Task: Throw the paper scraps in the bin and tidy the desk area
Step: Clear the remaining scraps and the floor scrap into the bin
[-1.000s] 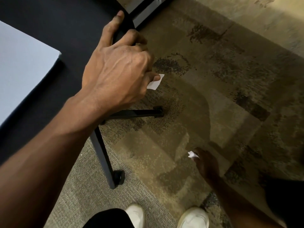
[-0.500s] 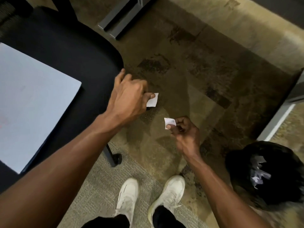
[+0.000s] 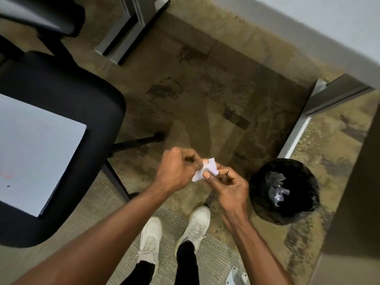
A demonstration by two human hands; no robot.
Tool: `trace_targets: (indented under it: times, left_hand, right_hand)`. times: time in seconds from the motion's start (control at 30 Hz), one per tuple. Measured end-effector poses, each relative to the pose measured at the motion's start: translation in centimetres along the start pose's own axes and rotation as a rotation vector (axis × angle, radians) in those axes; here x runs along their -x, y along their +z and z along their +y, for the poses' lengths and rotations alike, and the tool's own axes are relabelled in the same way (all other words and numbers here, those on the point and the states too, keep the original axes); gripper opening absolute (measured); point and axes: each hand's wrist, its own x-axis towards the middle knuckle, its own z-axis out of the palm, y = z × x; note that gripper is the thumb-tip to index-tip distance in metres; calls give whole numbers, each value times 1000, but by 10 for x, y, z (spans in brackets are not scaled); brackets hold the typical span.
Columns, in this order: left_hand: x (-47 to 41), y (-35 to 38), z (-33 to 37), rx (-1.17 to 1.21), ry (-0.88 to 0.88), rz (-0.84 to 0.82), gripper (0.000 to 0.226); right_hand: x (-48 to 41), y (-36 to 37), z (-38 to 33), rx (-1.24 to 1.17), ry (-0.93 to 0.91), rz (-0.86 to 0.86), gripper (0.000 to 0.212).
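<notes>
- Half a second ago the hands were apart, each pinching its own scrap; now they meet in front of the body and the scraps (image 3: pixel 205 169) are bunched into one small white wad between them.
- A second ago the right hand was down at the carpet with a scrap; that pickup seems done, and no loose paper shows on the carpet (image 3: pixel 205 89) in this view.
- The view has also swung right, so the bin (image 3: pixel 284 190) now sits fully in sight, just right of the right hand.
- This likely means gathering is over for this patch and the drop is the step due next.
- Left hand (image 3: pixel 176 171): curled, fingers closed together, thumb and forefinger clamped on the wad's left side.
- Right hand (image 3: pixel 228 182): thumb and forefinger pinched on the wad's right and lower edge, the other fingers loosely bent, not spread.
- Which hand carries most of the paper is hard to tell; the wad is partly hidden by fingertips.
- The wad hangs in the air above the carpet, ahead of the shoes (image 3: pixel 174 233), near the bin but not over its mouth.
- The bin is lined with a black bag and already holds some pale scraps.
- A chair (image 3: pixel 67 95) stands to the left with a white sheet (image 3: pixel 35 149) lying on its seat; that may be left to tidy.
</notes>
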Motion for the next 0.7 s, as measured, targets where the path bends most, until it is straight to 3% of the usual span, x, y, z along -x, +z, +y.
trace_targets:
  times: [0.23,0.37,0.5,0.57,0.7]
  left_hand:
    - [20,68,24,219,-198,-271,7]
    - [23,103,26,19,-180,-367,27]
    - [26,128,24,-161,-126,-428,27]
    - [26,139,22,-180,-132,-452,28]
    - [26,155,11,-226,-150,-460,29]
  right_hand:
    - [23,-74,-9,27,52,186,26]
    - [18,-129,-8,136,40,350,40]
    - [-1,-190,-3,394,103,526,31]
    - [-13,-219,2,521,122,553,29]
    - [-35,-258,11,533,195,531,34]
